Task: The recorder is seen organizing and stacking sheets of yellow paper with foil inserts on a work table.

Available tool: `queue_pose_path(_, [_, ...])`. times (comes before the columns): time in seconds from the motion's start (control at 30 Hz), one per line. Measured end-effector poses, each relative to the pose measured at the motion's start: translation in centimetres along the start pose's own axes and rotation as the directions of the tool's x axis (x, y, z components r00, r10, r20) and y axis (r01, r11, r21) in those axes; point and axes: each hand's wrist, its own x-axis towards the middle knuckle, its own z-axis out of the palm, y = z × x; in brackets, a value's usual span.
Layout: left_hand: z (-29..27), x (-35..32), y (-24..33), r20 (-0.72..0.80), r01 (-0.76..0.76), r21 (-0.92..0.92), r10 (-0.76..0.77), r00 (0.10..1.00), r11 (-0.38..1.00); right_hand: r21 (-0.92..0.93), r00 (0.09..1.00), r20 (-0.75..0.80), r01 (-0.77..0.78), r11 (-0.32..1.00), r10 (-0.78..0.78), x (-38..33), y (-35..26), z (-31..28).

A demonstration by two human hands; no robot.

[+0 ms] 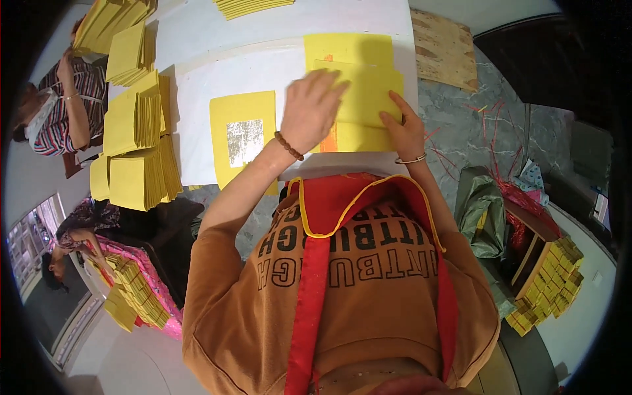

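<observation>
In front of me on the white table lies a folded stack of yellow paper [365,92], with an orange patch [328,139] showing on the sheet beneath. My left hand [311,110] rests on the left part of the fold, fingers stretched out and slightly blurred. At the right edge of the paper is my right hand [406,133], its thumb and forefinger spread apart against it; the other fingers are partly hidden. Beside my left wrist lies another yellow sheet [263,105] bearing a silvery square [244,143], its lower end hanging past the table's near edge.
Stacks of folded yellow paper [135,118] line the left side of the white table [197,72]. A person in a striped top [82,92] works there. Bundles of yellow paper [546,286] stand at the right, by a green bag [480,214]. Red strips lie on the floor.
</observation>
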Motion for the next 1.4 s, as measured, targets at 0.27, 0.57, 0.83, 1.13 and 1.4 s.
queue_pose_path(0.27, [1.0, -0.3, 1.3, 0.241, -0.221, -0.002, 0.215, 0.946, 0.975, 0.074, 0.995, 0.046, -0.09, 0.993, 0.087, 0.2, -0.9, -0.1])
queue_pose_path(0.57, [1.9, -0.8, 1.0, 0.331, -0.22, 0.009, 0.205, 0.921, 0.975, -0.444, 0.997, 0.017, 0.077, 0.893, -0.077, -0.5, -2.2, 0.7])
queue_pose_path(0.83, [2.2, -0.7, 0.8, 0.39, -0.217, -0.008, 0.203, 0.898, 0.976, 0.36, 0.982, -0.127, -0.085, 0.929, 0.14, -1.7, 1.3, 1.7])
queue_pose_path(1.13, [2.2, -0.7, 0.4, 0.355, -0.231, -0.032, 0.227, 0.907, 0.973, 0.385, 0.987, -0.13, -0.035, 0.922, 0.091, -1.6, 2.8, 1.4])
queue_pose_path(1.4, [2.5, -0.1, 2.1, 0.278, -0.376, 0.265, 0.303, 0.912, 0.888, 0.433, 0.987, -0.117, -0.053, 0.9, 0.114, -1.7, 2.4, 1.0])
